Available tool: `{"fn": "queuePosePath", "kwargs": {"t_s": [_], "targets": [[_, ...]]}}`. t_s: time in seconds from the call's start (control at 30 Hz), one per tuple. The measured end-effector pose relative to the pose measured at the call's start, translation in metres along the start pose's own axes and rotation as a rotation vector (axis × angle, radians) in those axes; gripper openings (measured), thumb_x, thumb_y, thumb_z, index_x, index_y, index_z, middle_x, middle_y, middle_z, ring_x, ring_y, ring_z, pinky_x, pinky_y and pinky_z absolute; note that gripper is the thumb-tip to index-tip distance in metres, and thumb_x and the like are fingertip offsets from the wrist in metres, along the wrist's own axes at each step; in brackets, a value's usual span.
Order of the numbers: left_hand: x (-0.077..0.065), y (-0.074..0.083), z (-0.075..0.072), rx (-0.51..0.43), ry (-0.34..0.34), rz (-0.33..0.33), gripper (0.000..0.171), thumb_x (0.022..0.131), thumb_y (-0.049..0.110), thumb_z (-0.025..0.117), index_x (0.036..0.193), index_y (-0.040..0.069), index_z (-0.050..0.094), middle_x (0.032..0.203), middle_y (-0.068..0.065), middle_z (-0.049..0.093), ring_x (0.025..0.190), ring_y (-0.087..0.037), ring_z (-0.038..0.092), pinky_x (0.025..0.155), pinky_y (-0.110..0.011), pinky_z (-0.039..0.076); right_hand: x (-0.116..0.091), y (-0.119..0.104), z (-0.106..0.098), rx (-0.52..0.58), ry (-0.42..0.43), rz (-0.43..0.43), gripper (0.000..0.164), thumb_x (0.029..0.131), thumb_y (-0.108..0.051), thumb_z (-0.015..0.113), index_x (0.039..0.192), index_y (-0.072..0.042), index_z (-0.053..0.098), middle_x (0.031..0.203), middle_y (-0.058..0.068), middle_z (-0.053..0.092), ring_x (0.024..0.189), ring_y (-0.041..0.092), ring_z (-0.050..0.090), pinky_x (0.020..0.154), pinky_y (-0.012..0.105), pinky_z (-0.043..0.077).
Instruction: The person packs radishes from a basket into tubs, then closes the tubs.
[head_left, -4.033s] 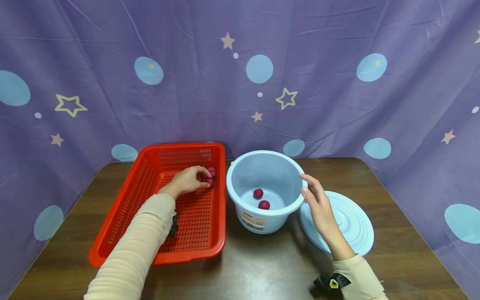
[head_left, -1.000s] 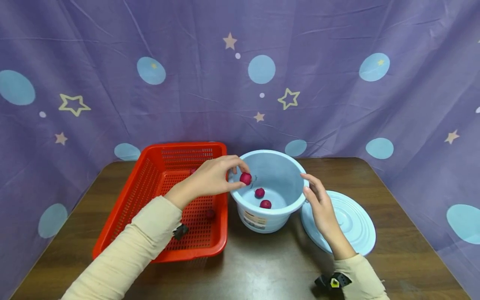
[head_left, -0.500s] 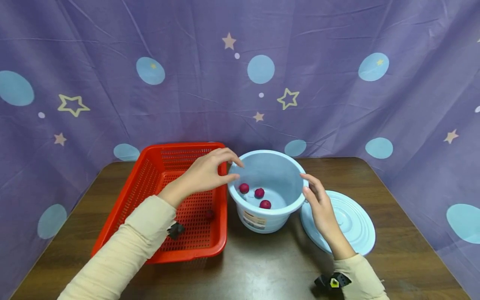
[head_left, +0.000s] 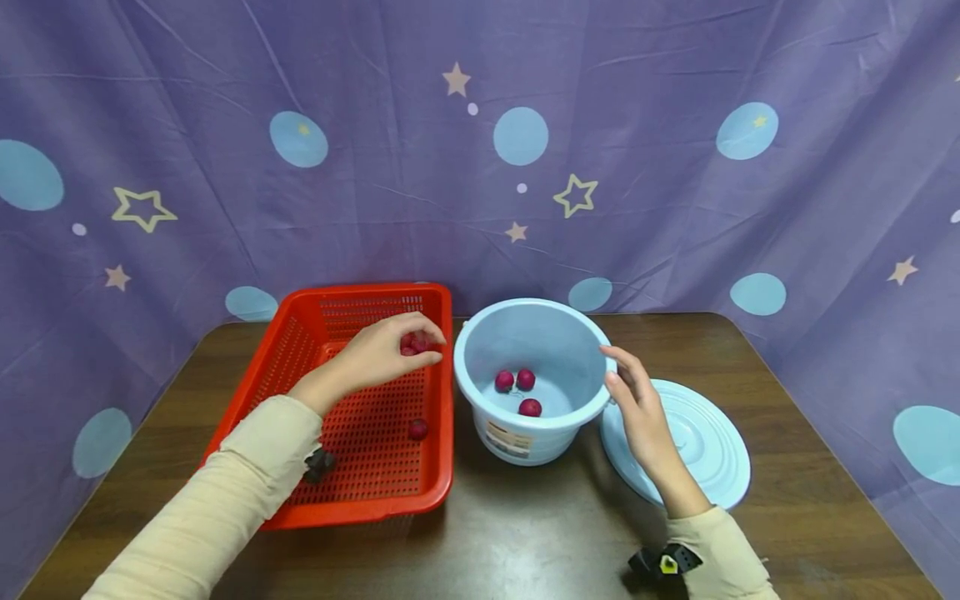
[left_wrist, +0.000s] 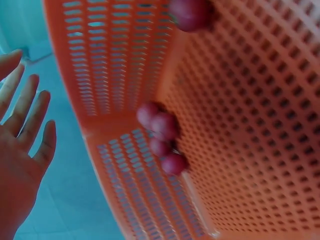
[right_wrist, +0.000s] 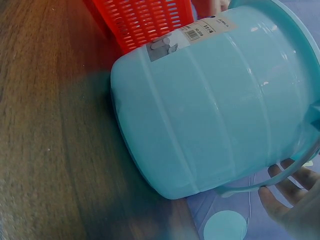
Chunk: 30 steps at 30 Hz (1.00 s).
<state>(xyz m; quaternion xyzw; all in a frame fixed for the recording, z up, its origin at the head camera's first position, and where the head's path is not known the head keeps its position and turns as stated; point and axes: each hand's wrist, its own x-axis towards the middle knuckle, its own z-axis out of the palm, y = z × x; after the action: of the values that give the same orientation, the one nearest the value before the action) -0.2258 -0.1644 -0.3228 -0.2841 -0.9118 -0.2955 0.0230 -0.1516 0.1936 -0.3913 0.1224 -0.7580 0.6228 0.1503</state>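
My left hand (head_left: 367,354) hovers over the red slotted basket (head_left: 441,450), thumb and fingers spread with nothing between them. Several radishes (left_wrist: 165,126) lie bunched in the basket's far right corner, just below that hand. Nearer the front, a single radish (head_left: 417,429) rests on the basket floor. Three radishes, one of them (head_left: 529,407) nearest me, sit at the bottom of the light blue bucket (head_left: 558,446). My right hand (head_left: 647,421) holds the bucket at the right side of its rim, fingers by the bail handle (right_wrist: 287,172) in the right wrist view.
A light blue lid (head_left: 716,446) lies on the wooden table (head_left: 510,542) to the right of the bucket, partly behind my right forearm. Basket and bucket stand side by side. A purple curtain (head_left: 375,167) with stars and dots hangs behind the table.
My left hand carried a radish from the basket to the bucket and let it go. It then moved back left over the basket, empty. My right hand stayed at the rim.
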Motion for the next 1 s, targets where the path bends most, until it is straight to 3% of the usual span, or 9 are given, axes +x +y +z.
{"fn": "queuePosePath", "kwargs": {"t_s": [0.27, 0.43, 0.57, 0.73, 1.0], "targets": [[-0.017, -0.025, 0.011, 0.036, -0.251, -0.087, 0.025, 0.087, 0.031, 0.077, 0.108, 0.019, 0.070, 0.105, 0.003, 0.067, 0.096, -0.019, 0.061, 0.091, -0.043, 0.048, 0.000, -0.001, 0.000, 0.003, -0.002, -0.004, 0.036, 0.105, -0.012, 0.046, 0.140, -0.005, 0.050, 0.135, 0.008, 0.052, 0.103, 0.011, 0.050, 0.082, 0.021, 0.041], [-0.025, -0.034, 0.020, 0.000, -0.383, -0.138, 0.029, 0.084, 0.030, 0.079, 0.108, 0.016, 0.070, 0.093, 0.006, 0.066, 0.088, -0.015, 0.061, 0.084, -0.038, 0.048, 0.000, -0.002, 0.000, -0.002, -0.003, -0.004, 0.037, 0.105, -0.012, 0.046, 0.141, -0.005, 0.049, 0.137, 0.010, 0.052, 0.104, 0.011, 0.050, 0.082, 0.021, 0.041], [-0.028, -0.035, 0.024, -0.029, -0.457, -0.158, 0.030, 0.083, 0.028, 0.080, 0.108, 0.015, 0.069, 0.093, 0.003, 0.065, 0.087, -0.015, 0.059, 0.081, -0.036, 0.049, -0.001, -0.003, 0.000, -0.008, -0.005, 0.006, 0.037, 0.105, -0.013, 0.045, 0.141, -0.005, 0.049, 0.138, 0.012, 0.051, 0.106, 0.011, 0.049, 0.083, 0.021, 0.041], [-0.030, -0.035, 0.028, -0.051, -0.523, -0.193, 0.033, 0.082, 0.024, 0.081, 0.110, 0.013, 0.067, 0.095, -0.002, 0.062, 0.087, -0.017, 0.056, 0.082, -0.036, 0.047, 0.000, -0.003, 0.000, -0.011, -0.006, 0.016, 0.037, 0.105, -0.014, 0.046, 0.141, -0.006, 0.049, 0.140, 0.013, 0.051, 0.110, 0.010, 0.049, 0.084, 0.022, 0.041], [-0.030, -0.034, 0.031, -0.037, -0.543, -0.202, 0.026, 0.084, 0.021, 0.080, 0.105, 0.015, 0.067, 0.088, 0.001, 0.061, 0.082, -0.015, 0.055, 0.077, -0.034, 0.046, -0.001, -0.002, -0.001, -0.014, -0.009, 0.022, 0.037, 0.105, -0.015, 0.045, 0.141, -0.006, 0.049, 0.139, 0.012, 0.051, 0.109, 0.010, 0.049, 0.084, 0.022, 0.041]]}}
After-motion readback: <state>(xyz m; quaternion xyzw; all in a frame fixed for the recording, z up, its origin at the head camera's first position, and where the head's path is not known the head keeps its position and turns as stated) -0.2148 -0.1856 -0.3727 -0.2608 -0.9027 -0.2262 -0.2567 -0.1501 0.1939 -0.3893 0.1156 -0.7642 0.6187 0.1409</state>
